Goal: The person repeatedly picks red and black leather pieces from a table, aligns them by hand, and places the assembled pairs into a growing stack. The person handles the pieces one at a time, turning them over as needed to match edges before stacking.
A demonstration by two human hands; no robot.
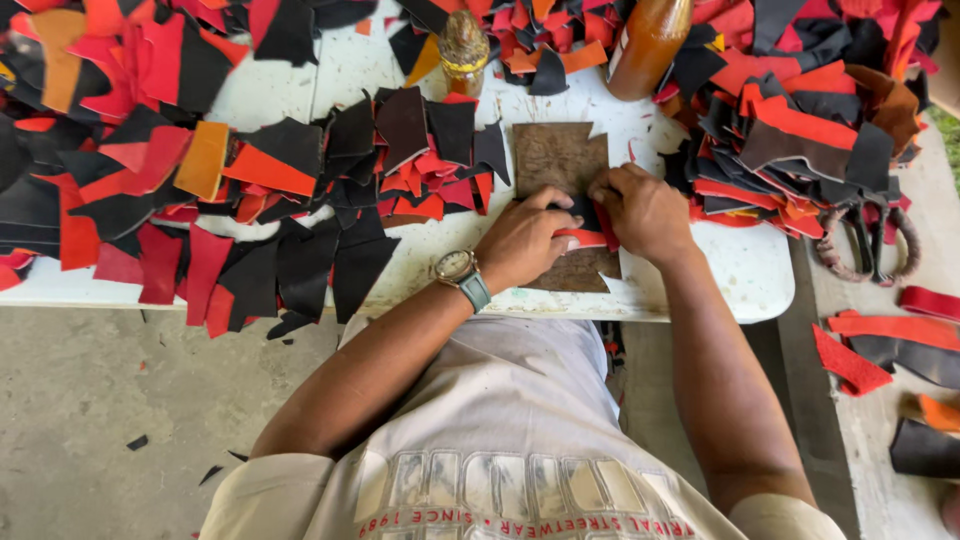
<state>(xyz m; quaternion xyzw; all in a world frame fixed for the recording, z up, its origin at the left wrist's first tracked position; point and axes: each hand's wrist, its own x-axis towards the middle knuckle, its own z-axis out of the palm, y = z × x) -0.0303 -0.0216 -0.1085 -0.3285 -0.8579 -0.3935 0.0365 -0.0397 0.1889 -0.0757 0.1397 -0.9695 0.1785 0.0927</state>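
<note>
Both my hands rest on a brown work board (560, 160) lying on the white table (745, 275). My left hand (520, 240), with a wristwatch on its wrist, presses down on a small red-and-black leather piece (583, 233). My right hand (645, 210) grips the same piece from the right, fingers curled over its top edge. Most of the piece is hidden between the two hands.
Heaps of red, black and orange leather scraps (300, 170) cover the table left, back and right (800, 130). Two brown bottles (464, 50) (645, 45) stand at the back. Scissors (868, 245) lie at the right edge; more strips (890, 345) lie on a bench.
</note>
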